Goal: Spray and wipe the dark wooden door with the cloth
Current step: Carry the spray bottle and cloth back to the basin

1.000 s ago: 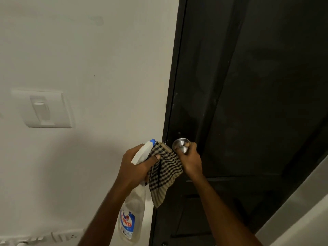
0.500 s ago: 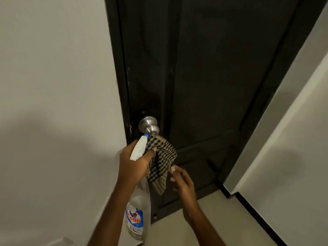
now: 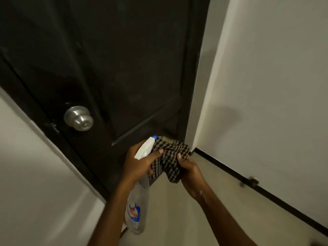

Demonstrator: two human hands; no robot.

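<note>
The dark wooden door (image 3: 124, 68) stood closed, filling the upper left, its metal knob (image 3: 79, 118) untouched. Below it, the left hand (image 3: 140, 162) gripped the spray bottle (image 3: 137, 206) by its neck, thumb pinning the checked cloth (image 3: 170, 160), which the right hand (image 3: 189, 167) also clutched.

knob (image 3: 79, 118) left on door (image 3: 124, 59) | cloth (image 3: 169, 159) right of bottle (image 3: 137, 203) | both before door
</note>
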